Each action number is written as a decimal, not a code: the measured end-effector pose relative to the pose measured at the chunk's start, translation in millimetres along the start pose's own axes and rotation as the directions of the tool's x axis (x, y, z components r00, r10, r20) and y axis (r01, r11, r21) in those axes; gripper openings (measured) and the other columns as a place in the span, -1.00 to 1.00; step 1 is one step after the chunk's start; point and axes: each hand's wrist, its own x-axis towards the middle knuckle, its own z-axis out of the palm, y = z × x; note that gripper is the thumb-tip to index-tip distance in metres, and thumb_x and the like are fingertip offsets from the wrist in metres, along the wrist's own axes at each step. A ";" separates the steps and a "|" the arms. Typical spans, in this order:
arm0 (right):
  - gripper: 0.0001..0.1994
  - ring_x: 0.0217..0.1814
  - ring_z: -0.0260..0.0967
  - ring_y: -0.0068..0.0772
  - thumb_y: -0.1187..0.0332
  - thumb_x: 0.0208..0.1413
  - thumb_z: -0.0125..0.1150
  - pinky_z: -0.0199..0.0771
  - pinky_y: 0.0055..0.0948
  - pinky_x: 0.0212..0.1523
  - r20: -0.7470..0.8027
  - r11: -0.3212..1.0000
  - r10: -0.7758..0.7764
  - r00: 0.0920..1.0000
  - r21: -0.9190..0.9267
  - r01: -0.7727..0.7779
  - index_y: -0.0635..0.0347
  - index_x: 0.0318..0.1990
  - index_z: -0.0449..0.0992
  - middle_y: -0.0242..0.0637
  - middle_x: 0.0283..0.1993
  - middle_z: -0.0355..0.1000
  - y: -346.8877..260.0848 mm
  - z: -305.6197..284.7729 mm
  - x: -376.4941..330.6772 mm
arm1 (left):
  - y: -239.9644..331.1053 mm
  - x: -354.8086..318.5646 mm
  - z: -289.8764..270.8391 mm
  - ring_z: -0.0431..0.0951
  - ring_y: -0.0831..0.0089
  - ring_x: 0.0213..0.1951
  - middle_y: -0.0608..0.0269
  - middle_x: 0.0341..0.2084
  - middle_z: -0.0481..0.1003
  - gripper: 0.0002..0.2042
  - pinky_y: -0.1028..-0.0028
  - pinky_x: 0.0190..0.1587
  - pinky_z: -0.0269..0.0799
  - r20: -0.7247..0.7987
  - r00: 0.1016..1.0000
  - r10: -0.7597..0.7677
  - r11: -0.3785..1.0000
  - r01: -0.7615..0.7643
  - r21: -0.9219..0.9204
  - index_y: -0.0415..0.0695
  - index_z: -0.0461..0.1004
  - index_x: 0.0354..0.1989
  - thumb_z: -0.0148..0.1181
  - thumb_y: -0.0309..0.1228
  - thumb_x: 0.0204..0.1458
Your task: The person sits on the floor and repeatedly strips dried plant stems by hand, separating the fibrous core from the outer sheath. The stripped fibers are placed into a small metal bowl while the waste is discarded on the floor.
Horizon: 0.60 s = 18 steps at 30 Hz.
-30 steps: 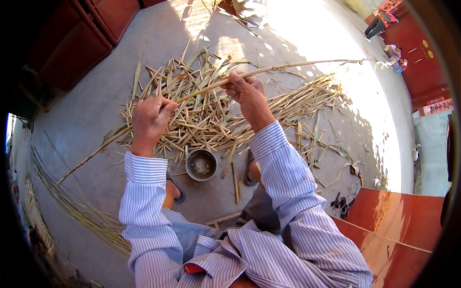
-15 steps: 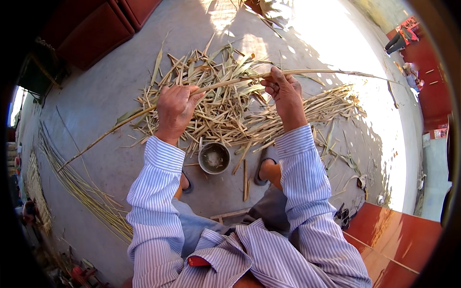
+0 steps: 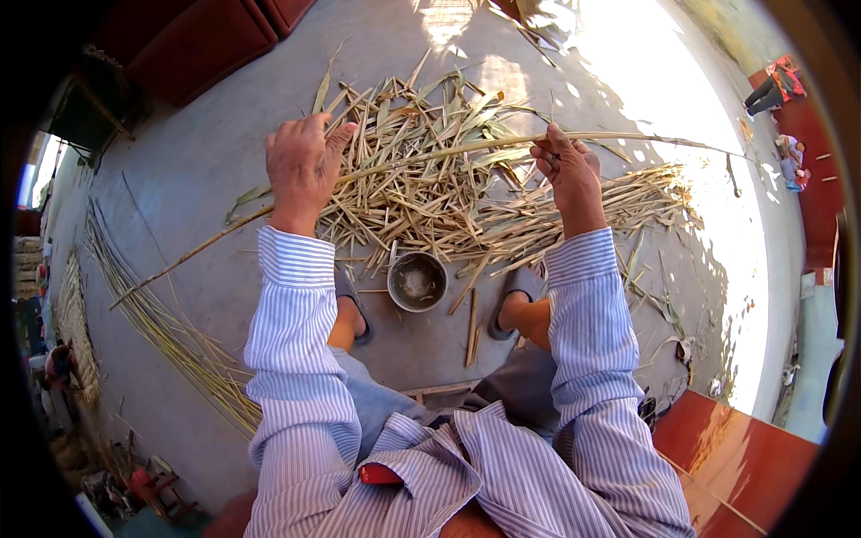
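A long, thin plant stalk (image 3: 430, 154) slants across in front of me, its left end lower and nearer. My right hand (image 3: 574, 175) pinches it between thumb and fingers, right of the middle. The palm of my left hand (image 3: 300, 170) is over the stalk's left part, with the thumb held away from the fingers; the stalk passes hidden beneath it. A green leaf strip (image 3: 247, 201) hangs beside the stalk left of that hand. Below the stalk, cut pieces and dry leaves form a loose heap (image 3: 404, 193) on the floor.
A metal pot (image 3: 417, 282) with some liquid stands between my feet. To the right lies a bundle of dry stalks (image 3: 619, 202); long thin green stalks (image 3: 166, 336) lie on the left. A dark red sofa (image 3: 202, 49) is at the far left. Another person (image 3: 776, 88) stands far right.
My left hand has moved left and up along the stalk, and its thumb has spread from the fingers. My right hand still pinches the stalk, and the view has shifted slightly.
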 end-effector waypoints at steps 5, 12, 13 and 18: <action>-0.74 -0.38 0.55 -0.51 0.23 0.11 0.32 0.57 -0.69 -0.46 0.022 0.999 -0.042 0.999 0.029 0.041 0.27 -0.30 0.49 -0.25 -0.38 0.54 -3.6 -1.1 1.7 | 19.1 -6.2 5.3 0.49 0.22 -0.57 0.09 -0.67 0.47 -0.67 0.31 -0.51 0.30 0.453 0.891 -0.021 0.844 0.259 -0.470 -0.19 0.55 -0.48 0.27 -0.13 0.01; -0.79 -0.34 0.56 -0.50 0.27 0.21 0.20 0.57 -0.70 -0.43 -0.017 0.990 -0.113 0.993 0.088 0.114 0.27 -0.24 0.50 -0.22 -0.32 0.56 -17.5 -31.7 13.7 | -8.9 -14.0 11.1 0.46 0.19 -0.43 0.23 -0.63 0.44 -0.79 0.22 -0.33 0.23 0.314 0.942 0.122 0.984 -0.074 -0.161 -0.11 0.46 -0.46 0.33 -0.29 -0.14; -0.80 -0.32 0.56 -0.50 0.28 0.21 0.19 0.58 -0.70 -0.40 0.047 0.989 -0.114 0.992 0.104 0.109 0.26 -0.24 0.50 -0.21 -0.30 0.57 -15.6 -21.7 5.9 | -4.4 -15.6 16.2 0.45 0.18 -0.41 0.25 -0.63 0.43 -0.80 0.21 -0.31 0.21 0.321 0.935 0.151 0.977 -0.092 -0.190 -0.10 0.44 -0.47 0.33 -0.30 -0.16; -0.76 -0.19 0.53 -0.52 0.24 0.26 0.13 0.56 -0.64 -0.21 0.359 0.998 -0.019 0.933 0.069 -0.006 0.24 -0.11 0.49 -0.24 -0.19 0.56 18.2 32.0 -33.4 | 78.5 -6.7 31.0 0.48 0.40 -0.50 0.24 -0.55 0.50 -0.78 0.40 -0.42 0.28 0.251 0.964 0.088 0.716 0.114 -0.689 -0.19 0.52 -0.33 0.34 -0.30 -0.03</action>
